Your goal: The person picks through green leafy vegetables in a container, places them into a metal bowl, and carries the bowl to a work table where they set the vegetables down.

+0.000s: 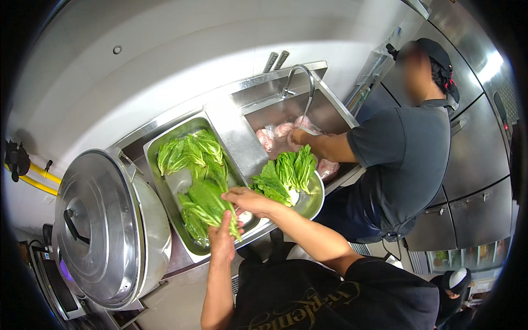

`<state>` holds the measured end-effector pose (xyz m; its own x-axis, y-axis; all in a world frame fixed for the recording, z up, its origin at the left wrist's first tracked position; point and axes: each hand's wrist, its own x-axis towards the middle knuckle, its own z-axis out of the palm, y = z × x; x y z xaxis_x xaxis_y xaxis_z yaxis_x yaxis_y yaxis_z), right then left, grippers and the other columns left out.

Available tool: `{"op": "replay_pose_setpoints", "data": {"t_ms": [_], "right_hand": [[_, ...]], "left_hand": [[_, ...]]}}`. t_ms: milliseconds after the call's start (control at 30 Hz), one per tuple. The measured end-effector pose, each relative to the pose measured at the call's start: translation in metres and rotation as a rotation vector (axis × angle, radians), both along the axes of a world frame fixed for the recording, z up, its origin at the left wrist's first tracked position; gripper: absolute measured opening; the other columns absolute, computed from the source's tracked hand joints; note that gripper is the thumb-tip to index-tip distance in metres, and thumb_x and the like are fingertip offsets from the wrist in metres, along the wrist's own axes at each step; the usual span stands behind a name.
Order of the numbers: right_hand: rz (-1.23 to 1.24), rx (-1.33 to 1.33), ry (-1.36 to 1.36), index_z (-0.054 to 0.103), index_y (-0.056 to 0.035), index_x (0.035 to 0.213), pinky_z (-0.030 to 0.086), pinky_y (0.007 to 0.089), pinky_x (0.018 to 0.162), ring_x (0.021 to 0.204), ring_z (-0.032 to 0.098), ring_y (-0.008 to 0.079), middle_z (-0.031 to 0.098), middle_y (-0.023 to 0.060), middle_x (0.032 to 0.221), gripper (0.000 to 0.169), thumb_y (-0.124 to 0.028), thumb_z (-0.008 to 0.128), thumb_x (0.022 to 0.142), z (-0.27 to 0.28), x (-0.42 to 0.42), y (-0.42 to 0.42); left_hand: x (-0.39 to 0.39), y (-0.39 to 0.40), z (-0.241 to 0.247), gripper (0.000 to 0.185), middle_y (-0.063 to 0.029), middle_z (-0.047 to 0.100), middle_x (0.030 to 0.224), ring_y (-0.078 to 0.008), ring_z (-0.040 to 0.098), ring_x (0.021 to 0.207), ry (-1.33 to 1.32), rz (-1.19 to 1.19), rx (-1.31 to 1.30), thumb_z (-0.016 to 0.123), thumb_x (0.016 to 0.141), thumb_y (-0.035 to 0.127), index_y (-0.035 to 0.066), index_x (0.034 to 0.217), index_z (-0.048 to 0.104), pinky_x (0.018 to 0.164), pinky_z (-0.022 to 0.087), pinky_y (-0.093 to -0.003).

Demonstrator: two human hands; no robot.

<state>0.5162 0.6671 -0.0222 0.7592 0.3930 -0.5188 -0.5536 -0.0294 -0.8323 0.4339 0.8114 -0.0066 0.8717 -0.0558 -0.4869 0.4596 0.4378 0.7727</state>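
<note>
Over a rectangular stainless steel pan [192, 259], I hold a bunch of long green lettuce leaves [205, 196]. My left hand [222, 239] grips the pale stem ends from below. At the right side of the bunch, the fingers of my right hand [249, 201] close on a leaf edge; part of the leaves is motion-blurred. More wet leafy greens [187, 150] lie in the far end of the pan, and others sit low in its near end. To the right, a round metal bowl [315, 198] holds several heads of leafy greens [284, 173].
A large lidded stockpot [99, 231] stands close on the left. On the right, a co-worker [400, 140] has their hands in a sink [330, 107] with bagged raw meat [284, 129], under a running faucet [310, 78]. Steel refrigerator doors [462, 152] stand behind them.
</note>
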Motion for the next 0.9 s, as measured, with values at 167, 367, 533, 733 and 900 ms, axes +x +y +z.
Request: {"op": "replay_pose_setpoints", "data": {"t_ms": [167, 367, 533, 733, 900], "right_hand": [[-0.165, 0.147, -0.083, 0.043, -0.0016, 0.145, 0.046, 0.0292, 0.095, 0.111, 0.056, 0.0124, 0.06, 0.0047, 0.128, 0.053, -0.023, 0.061, 0.099, 0.059, -0.029, -0.09], [-0.297, 0.145, -0.006, 0.035, 0.0007, 0.149, 0.042, 0.0303, 0.103, 0.119, 0.053, 0.0138, 0.057, 0.007, 0.133, 0.059, -0.011, 0.056, 0.095, -0.018, -0.051, -0.191], [-0.381, 0.138, 0.179, 0.024, 0.0026, 0.155, 0.041, 0.0322, 0.107, 0.125, 0.052, 0.0206, 0.053, 0.0111, 0.138, 0.07, -0.008, 0.054, 0.093, -0.081, -0.051, -0.21], [-0.323, -0.088, 0.019, 0.039, -0.0003, 0.151, 0.041, 0.0301, 0.103, 0.124, 0.052, 0.0198, 0.056, 0.01, 0.139, 0.06, -0.016, 0.05, 0.094, -0.123, -0.044, -0.223], [-0.16, -0.403, -0.223, 0.055, -0.0033, 0.139, 0.044, 0.0334, 0.102, 0.12, 0.059, 0.0243, 0.065, 0.0138, 0.129, 0.046, -0.023, 0.049, 0.098, -0.099, -0.045, -0.213]], "left_hand": [[-0.006, -0.071, -0.003, 0.037, -0.0078, 0.066, 0.113, -0.0154, 0.064, 0.097, -0.222, -0.137, 0.037, 0.069, 0.096, 0.014, 0.0, 0.127, 0.055, 0.085, 0.052, -0.0312], [-0.025, -0.183, -0.072, 0.044, -0.0113, 0.063, 0.119, -0.0178, 0.059, 0.109, -0.402, -0.076, 0.081, 0.074, 0.091, 0.01, -0.003, 0.127, 0.053, 0.098, 0.046, -0.0336], [-0.038, -0.228, -0.12, 0.061, -0.0201, 0.059, 0.127, -0.0293, 0.058, 0.116, -0.121, -0.05, 0.354, 0.078, 0.087, 0.011, -0.008, 0.134, 0.044, 0.103, 0.044, -0.0391], [-0.018, -0.245, -0.133, 0.071, -0.0141, 0.055, 0.136, -0.0252, 0.055, 0.121, 0.191, -0.2, 0.266, 0.079, 0.083, 0.006, -0.002, 0.141, 0.039, 0.103, 0.042, -0.0371], [-0.017, -0.212, -0.128, 0.055, -0.0113, 0.062, 0.124, -0.0249, 0.061, 0.108, 0.284, -0.336, 0.081, 0.078, 0.084, 0.006, 0.0, 0.131, 0.05, 0.093, 0.049, -0.0371]]}}
